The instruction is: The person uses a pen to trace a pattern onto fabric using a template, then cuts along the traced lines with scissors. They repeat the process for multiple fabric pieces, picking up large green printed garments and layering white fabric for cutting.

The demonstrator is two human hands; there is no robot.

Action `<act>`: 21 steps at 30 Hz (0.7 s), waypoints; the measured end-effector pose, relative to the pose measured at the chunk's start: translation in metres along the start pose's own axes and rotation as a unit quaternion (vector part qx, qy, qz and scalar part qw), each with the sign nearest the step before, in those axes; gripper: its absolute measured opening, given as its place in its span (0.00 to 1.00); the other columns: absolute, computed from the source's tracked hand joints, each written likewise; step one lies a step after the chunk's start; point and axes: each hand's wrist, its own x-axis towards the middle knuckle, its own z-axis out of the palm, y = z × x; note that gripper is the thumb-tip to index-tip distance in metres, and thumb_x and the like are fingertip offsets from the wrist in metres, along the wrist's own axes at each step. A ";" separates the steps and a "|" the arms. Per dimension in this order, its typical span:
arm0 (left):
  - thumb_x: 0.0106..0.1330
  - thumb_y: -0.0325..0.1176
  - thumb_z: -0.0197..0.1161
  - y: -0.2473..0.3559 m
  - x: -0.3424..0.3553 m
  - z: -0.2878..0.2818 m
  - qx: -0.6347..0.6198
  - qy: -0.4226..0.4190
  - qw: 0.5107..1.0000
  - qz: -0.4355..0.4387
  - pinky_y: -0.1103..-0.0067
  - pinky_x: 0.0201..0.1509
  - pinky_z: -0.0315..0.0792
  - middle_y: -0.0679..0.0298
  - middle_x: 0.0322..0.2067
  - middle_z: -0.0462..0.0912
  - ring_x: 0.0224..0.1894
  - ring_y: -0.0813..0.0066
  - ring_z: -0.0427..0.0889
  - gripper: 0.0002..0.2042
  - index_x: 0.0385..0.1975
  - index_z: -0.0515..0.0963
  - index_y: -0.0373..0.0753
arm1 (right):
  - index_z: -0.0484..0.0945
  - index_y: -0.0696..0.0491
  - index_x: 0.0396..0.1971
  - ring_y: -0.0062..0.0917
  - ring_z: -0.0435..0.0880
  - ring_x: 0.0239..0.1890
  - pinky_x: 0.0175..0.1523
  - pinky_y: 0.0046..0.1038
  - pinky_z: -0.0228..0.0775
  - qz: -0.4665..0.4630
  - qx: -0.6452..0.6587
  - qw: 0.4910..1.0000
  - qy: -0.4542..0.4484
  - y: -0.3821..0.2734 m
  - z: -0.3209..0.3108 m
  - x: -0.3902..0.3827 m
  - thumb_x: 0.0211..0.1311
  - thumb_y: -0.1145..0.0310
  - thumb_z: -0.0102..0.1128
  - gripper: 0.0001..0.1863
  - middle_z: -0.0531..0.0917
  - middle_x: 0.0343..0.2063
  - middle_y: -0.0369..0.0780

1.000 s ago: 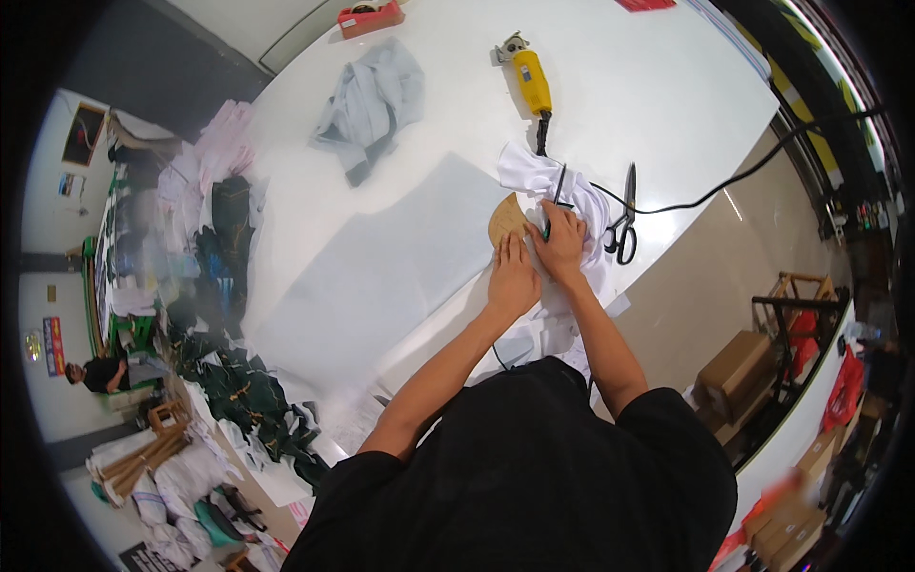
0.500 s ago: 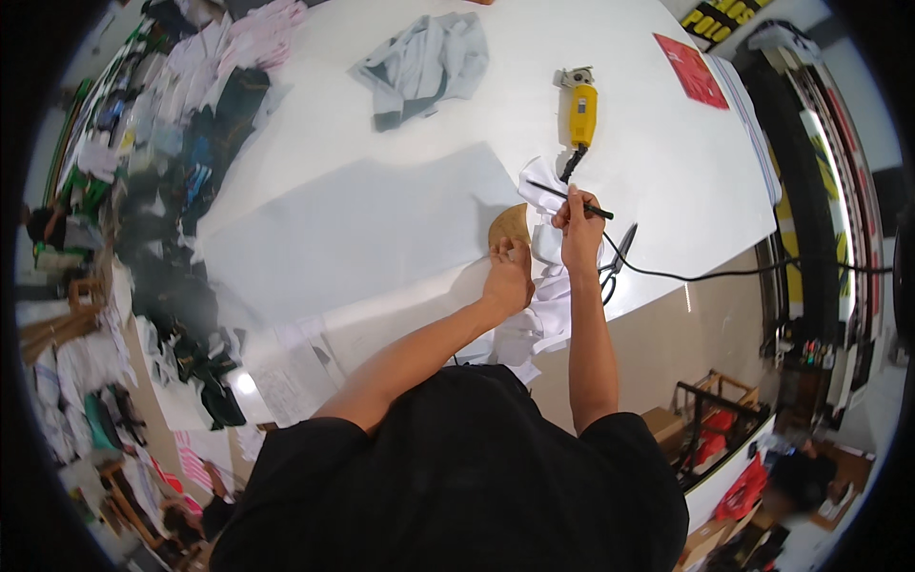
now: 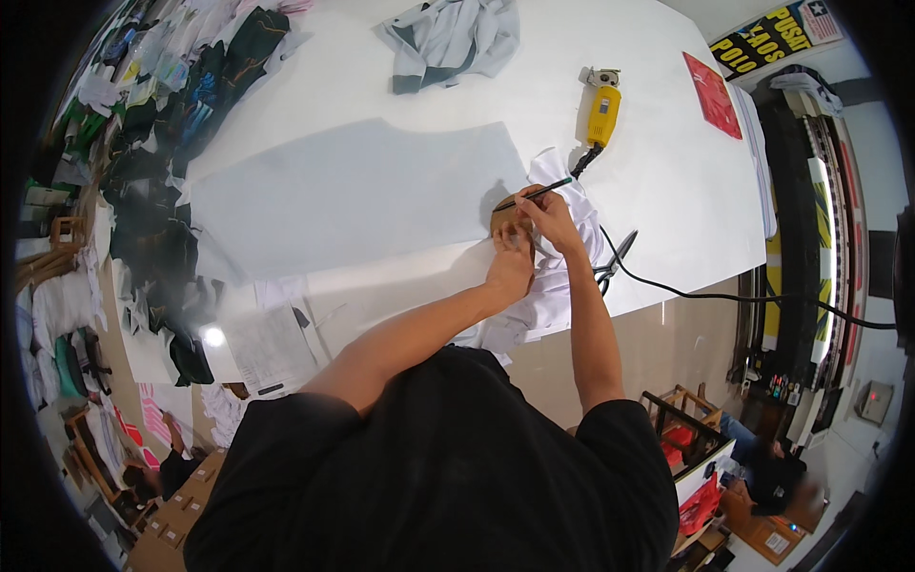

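A small brown curved template [image 3: 502, 217] lies at the right end of a large pale grey fabric piece [image 3: 353, 195] spread on the white table. My left hand [image 3: 513, 257] rests on the template's near part, fingers apart and pressing down. Just beyond it, my right hand [image 3: 553, 219] pinches a dark pencil [image 3: 551, 189], its tip at the template's upper edge. The exact contact of the tip is too small to make out. Crumpled white fabric [image 3: 553, 296] lies beneath and beside my right wrist.
Black scissors [image 3: 618, 259] lie right of the white fabric. Beyond stands a yellow electric cloth cutter [image 3: 602, 116], and a black cable [image 3: 705, 296] runs off rightward. A folded grey garment [image 3: 453, 43], red packet [image 3: 712, 95] and dark green fabric heap [image 3: 152, 219] border the table [image 3: 381, 305].
My right hand has moved left and down, bringing the pencil from above the white fabric to the template's edge. My left hand stays on the template. The view has shifted slightly.
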 end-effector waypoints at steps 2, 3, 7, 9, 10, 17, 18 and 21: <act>0.62 0.41 0.60 0.001 0.000 -0.001 -0.014 -0.009 1.000 -0.007 0.40 0.69 0.48 0.26 0.64 0.53 0.66 0.20 0.54 0.37 0.63 0.58 0.15 | 0.78 0.60 0.40 0.16 0.79 0.34 0.39 0.21 0.75 -0.010 -0.044 0.999 -0.014 -0.001 0.001 0.005 0.67 0.66 0.62 0.12 0.81 0.29 0.35; 0.63 0.41 0.59 0.001 0.001 0.000 -0.019 -0.009 1.000 -0.009 0.40 0.69 0.48 0.26 0.64 0.53 0.66 0.20 0.54 0.37 0.63 0.57 0.15 | 0.78 0.60 0.39 0.16 0.79 0.33 0.39 0.20 0.74 -0.025 -0.065 0.997 -0.029 -0.004 0.002 0.005 0.67 0.66 0.61 0.12 0.81 0.29 0.35; 0.64 0.40 0.58 0.000 0.003 0.010 0.009 0.009 1.000 -0.008 0.40 0.69 0.47 0.26 0.64 0.54 0.66 0.20 0.54 0.38 0.65 0.54 0.16 | 0.77 0.60 0.38 0.16 0.80 0.32 0.37 0.20 0.73 -0.048 -0.126 0.987 -0.086 -0.016 0.007 0.006 0.67 0.67 0.61 0.11 0.82 0.29 0.36; 0.64 0.40 0.57 0.001 0.004 0.014 0.039 0.018 0.999 -0.006 0.40 0.69 0.48 0.26 0.64 0.54 0.66 0.20 0.54 0.37 0.65 0.54 0.16 | 0.77 0.60 0.37 0.16 0.80 0.30 0.37 0.20 0.73 -0.047 -0.149 0.983 -0.097 -0.018 0.011 0.006 0.66 0.68 0.61 0.09 0.82 0.28 0.36; 0.64 0.40 0.56 0.002 0.004 0.014 0.048 0.018 0.999 -0.006 0.40 0.69 0.48 0.26 0.64 0.54 0.66 0.20 0.54 0.37 0.65 0.54 0.17 | 0.77 0.59 0.36 0.16 0.80 0.30 0.37 0.20 0.73 -0.050 -0.161 0.981 -0.093 -0.018 0.012 0.006 0.66 0.68 0.61 0.09 0.82 0.28 0.36; 0.64 0.45 0.57 0.006 0.010 0.023 0.087 -0.015 0.996 -0.031 0.38 0.69 0.44 0.34 0.67 0.53 0.67 0.20 0.50 0.37 0.67 0.58 0.24 | 0.78 0.58 0.35 0.18 0.83 0.30 0.38 0.23 0.75 -0.022 -0.208 0.972 -0.108 -0.038 0.019 0.004 0.64 0.69 0.62 0.08 0.84 0.26 0.37; 0.64 0.45 0.57 0.006 0.010 0.024 0.091 -0.014 0.995 -0.034 0.39 0.69 0.45 0.34 0.67 0.53 0.67 0.20 0.50 0.36 0.67 0.58 0.25 | 0.78 0.59 0.35 0.19 0.83 0.31 0.39 0.24 0.75 0.013 -0.198 0.973 -0.119 -0.047 0.022 0.003 0.63 0.69 0.62 0.08 0.84 0.26 0.38; 0.64 0.45 0.57 0.008 0.009 0.018 0.097 -0.015 0.994 -0.039 0.41 0.70 0.46 0.35 0.67 0.54 0.67 0.21 0.51 0.36 0.66 0.59 0.26 | 0.79 0.59 0.35 0.22 0.84 0.32 0.41 0.26 0.76 0.065 -0.200 0.968 -0.140 -0.063 0.028 0.001 0.62 0.68 0.62 0.10 0.85 0.27 0.40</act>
